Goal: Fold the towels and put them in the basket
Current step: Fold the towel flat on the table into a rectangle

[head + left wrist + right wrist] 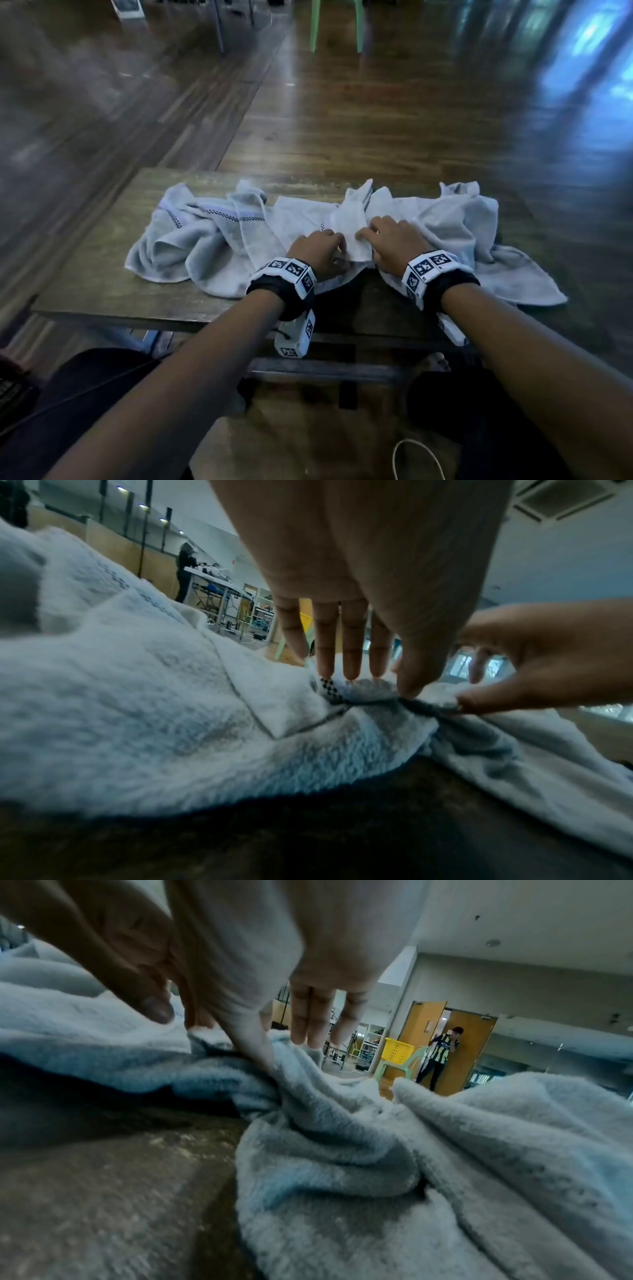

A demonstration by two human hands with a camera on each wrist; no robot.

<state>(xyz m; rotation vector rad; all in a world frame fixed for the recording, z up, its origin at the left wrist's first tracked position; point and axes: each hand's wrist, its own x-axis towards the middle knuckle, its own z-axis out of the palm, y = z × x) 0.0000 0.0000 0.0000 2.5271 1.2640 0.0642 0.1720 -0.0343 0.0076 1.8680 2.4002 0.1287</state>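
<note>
Crumpled pale grey towels [342, 233] lie spread across the wooden tabletop [102, 291], one with a dark checked stripe to the left of the middle bunch. At that bunch's near edge the left hand [317, 251] pinches a fold between thumb and fingertips [325, 666], its grip closed on the cloth. Just right of it, almost touching, the right hand [394, 245] pinches the same edge, thumb pressed into the towel, the other fingers [308, 1020] straighter. Beyond the towels, far off, a yellow basket [397, 1049] sits on a green chair [404, 1066].
</note>
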